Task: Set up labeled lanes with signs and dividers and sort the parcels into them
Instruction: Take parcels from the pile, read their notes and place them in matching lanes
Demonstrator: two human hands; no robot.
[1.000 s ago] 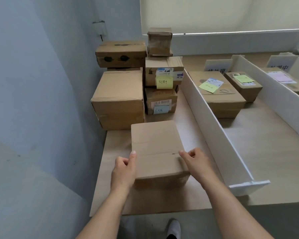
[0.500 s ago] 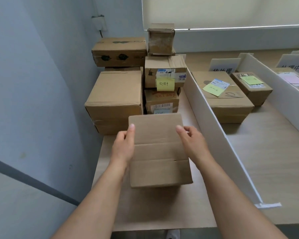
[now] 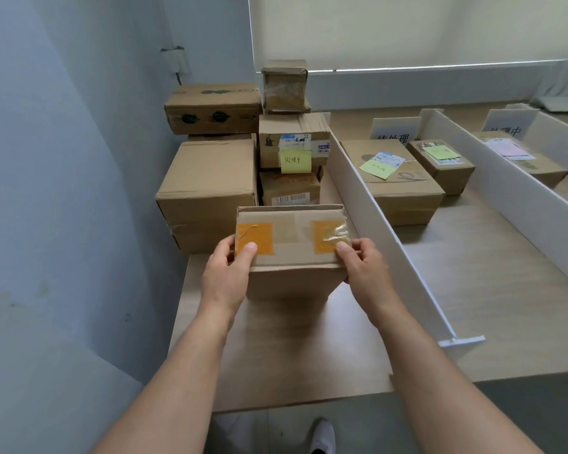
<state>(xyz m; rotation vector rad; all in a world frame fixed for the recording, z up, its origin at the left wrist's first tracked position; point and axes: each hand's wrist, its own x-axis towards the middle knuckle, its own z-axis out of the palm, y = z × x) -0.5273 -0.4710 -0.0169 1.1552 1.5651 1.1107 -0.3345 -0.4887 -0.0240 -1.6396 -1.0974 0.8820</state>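
I hold a small brown parcel (image 3: 292, 244) above the table's left lane, tipped up so a face with two orange tape patches points at me. My left hand (image 3: 227, 273) grips its left edge, thumb on the left patch. My right hand (image 3: 363, 268) grips its right edge, thumb by the right patch. Behind it stands a stack of unsorted parcels (image 3: 207, 188), one carrying a yellow sticky note (image 3: 295, 161). A white divider (image 3: 384, 237) runs along the right of this lane. In the lane beyond it a white sign (image 3: 394, 130) stands behind two parcels (image 3: 397, 181) with notes.
A second white divider (image 3: 512, 185) bounds the middle lane; past it another sign (image 3: 507, 123) and a parcel with a pink label (image 3: 522, 160). The blue-grey wall (image 3: 79, 191) runs close along the left. The wooden table's front edge (image 3: 309, 401) is near me; a white shoe shows below.
Both hands lifted the parcel off the table and tipped it up toward me, bringing the taped face into sight. My grip shifted from the sides to its near corners.
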